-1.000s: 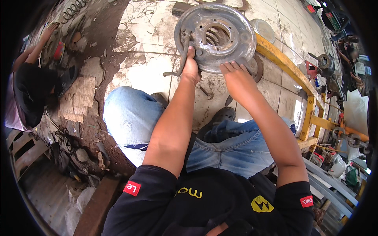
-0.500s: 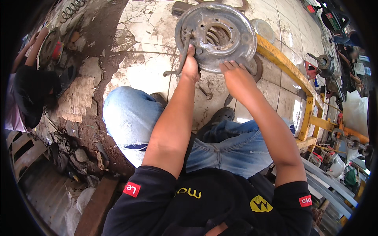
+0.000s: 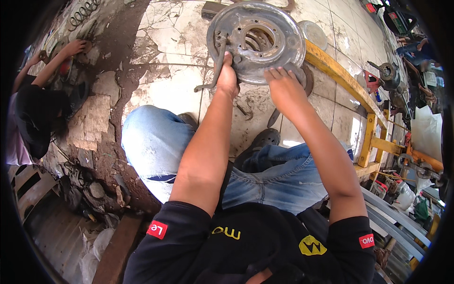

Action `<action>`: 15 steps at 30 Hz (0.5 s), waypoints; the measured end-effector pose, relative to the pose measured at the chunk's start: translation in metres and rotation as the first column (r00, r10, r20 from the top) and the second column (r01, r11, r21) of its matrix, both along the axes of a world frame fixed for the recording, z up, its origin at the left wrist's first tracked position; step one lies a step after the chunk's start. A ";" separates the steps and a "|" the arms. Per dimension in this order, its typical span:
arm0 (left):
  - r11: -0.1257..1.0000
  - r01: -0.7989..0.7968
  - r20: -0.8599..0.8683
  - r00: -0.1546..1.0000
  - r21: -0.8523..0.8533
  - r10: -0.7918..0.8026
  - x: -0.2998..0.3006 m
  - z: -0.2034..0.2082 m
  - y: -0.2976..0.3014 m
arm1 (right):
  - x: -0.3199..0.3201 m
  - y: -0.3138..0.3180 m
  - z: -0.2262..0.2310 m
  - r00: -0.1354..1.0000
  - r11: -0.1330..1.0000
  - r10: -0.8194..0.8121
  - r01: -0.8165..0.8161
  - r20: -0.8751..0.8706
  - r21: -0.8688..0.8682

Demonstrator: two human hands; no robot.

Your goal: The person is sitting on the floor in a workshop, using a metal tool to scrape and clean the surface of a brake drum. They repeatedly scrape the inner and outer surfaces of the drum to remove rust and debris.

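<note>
1. Starting nearest, a black shirt (image 3: 272, 225) is seen along the lower edge, with both bare forearms stretched upward from its sleeves.
2. Next, blue jeans (image 3: 153, 137) are bent at the knees, and a dark shoe (image 3: 267, 137) is set on the pale tiled floor (image 3: 163, 92), framed between the forearms.
3. A little farther, a small hooked metal piece (image 3: 244, 111) is spotted on the tiles.
4. Now the main action: a round metal plate (image 3: 259, 55) is held out beyond the knees, its open centre ringed by small holes.
5. At its lower left, the plate is clasped by the left grip (image 3: 228, 79), thumb pressed on the near face, fingers hidden behind. A bent rod (image 3: 219, 68) is seen right beside the thumb; whether it is clasped too cannot be told.
6. At the lower right, the plate's face is covered by the fingers of the right grip (image 3: 287, 90), laid close together; the thumb is hidden, so whether anything is pinched cannot be told.
7. Past that edge, a yellow metal frame (image 3: 338, 71) is seen slanting away, with a pale disc (image 3: 314, 35) lying near it.
8. Far left, another person (image 3: 38, 118) is glimpsed, arms extended, with a coil spring (image 3: 84, 16) seen beyond.
</note>
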State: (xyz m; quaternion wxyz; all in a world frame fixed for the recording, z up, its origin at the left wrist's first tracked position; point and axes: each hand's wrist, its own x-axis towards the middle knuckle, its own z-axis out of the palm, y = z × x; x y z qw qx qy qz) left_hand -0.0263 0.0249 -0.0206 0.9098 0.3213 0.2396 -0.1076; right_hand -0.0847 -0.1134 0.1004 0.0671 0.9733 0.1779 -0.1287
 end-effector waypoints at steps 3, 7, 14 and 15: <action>1.000 0.018 -0.006 1.000 -0.023 -0.018 -0.005 0.015 0.005 | -0.001 -0.003 -0.003 0.998 0.998 0.026 -0.029 0.060 0.047; 0.999 0.027 0.033 0.999 0.041 -0.028 0.001 -0.003 0.002 | 0.017 0.003 0.002 0.995 0.997 -0.002 -0.006 -0.105 -0.075; 0.996 0.067 0.048 0.996 0.055 -0.069 0.001 -0.004 0.004 | 0.016 -0.006 -0.001 0.999 0.999 0.034 -0.034 0.016 -0.014; 0.994 0.084 0.032 0.996 0.069 -0.086 0.001 0.002 0.004 | 0.023 -0.009 0.004 0.999 1.000 0.028 -0.028 -0.031 -0.014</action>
